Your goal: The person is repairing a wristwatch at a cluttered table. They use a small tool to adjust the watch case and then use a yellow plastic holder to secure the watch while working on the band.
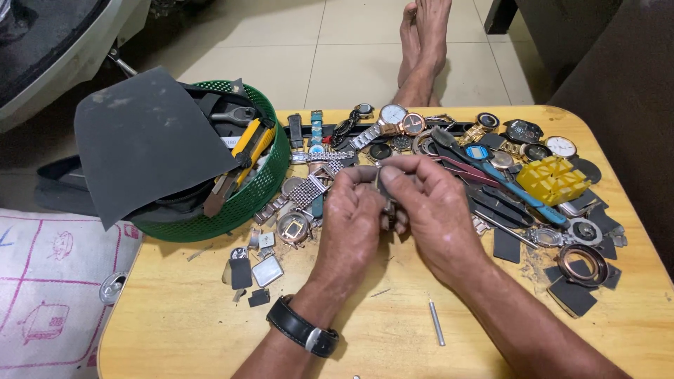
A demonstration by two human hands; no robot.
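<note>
Two bare hands meet over the middle of a wooden table (175,309). Left of them sits a green basket (263,186) of tools under a dark sheet of sandpaper (144,144). Beyond them lies a spread of watches (393,123). The left hand (351,224), wearing a black wristwatch (303,328), and the right hand (432,210) pinch a small metal part (388,208) between closed fingertips, backs upward. The tiny part looks easy to drop and lose among the clutter if the grip slackens.
</note>
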